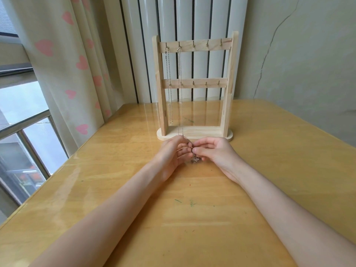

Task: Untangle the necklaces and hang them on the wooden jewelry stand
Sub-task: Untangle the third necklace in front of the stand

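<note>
The wooden jewelry stand is upright at the far middle of the table, with two rails of small hooks. A silver necklace hangs free from the first top hook on the left. A second chain hangs from the second top hook and runs down into my fingers in front of the base. My left hand and my right hand meet there, both pinching a small tangled clump of chain that dangles just above the tabletop.
The yellow wooden table stretches from me to the stand. A curtain with pink hearts and a window lie at the left. A white ribbed radiator and a cracked wall are behind the stand.
</note>
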### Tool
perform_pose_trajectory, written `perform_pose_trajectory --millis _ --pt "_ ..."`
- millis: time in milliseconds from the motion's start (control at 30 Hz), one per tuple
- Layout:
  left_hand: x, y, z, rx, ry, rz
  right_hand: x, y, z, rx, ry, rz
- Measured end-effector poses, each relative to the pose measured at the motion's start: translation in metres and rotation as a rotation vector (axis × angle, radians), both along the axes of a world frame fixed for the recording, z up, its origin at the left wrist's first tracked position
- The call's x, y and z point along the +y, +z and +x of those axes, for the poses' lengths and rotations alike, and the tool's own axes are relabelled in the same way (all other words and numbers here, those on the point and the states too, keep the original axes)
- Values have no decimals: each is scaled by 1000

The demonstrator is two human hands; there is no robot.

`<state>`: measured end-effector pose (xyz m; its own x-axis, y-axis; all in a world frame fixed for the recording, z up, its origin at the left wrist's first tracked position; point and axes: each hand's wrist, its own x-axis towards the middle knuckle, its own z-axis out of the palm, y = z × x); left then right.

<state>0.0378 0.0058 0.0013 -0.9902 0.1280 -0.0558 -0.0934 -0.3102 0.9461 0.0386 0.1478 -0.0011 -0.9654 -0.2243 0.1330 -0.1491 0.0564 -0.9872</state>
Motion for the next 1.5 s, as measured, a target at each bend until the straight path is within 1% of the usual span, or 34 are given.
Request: perform_pose_trajectory --millis 100,333,433,633,800,900,1000,1133,1233,1333,1500 --pt "2 -1 0 47 -1 -40 1 2 -1 15 -35 18" --pt "0 -2 -1 44 38 -22 4 -1 -2 53 -124 137" --pt "-1 -2 -1 34 33 8 7 0 -2 31 -139 81" --pt "-2 -2 -1 15 38 86 6 0 -3 -54 -54 -48" --pt "-2 0 3 26 55 25 3 -1 -2 -26 -54 -5" --pt "-3 1 4 37 60 -6 5 0 -4 -22 -70 -43" --pt "-3 3 5 37 48 -3 6 -1 -5 -27 -39 -47" --pt "1 5 9 46 0 26 1 -5 -2 -10 35 52" --pt "1 6 10 55 -13 36 0 -4 -1 34 -23 67" --pt "-1 6 9 61 2 21 3 -2 -3 4 -71 16" --pt "0 5 10 64 -5 -21 3 -2 -3 -76 -31 6"
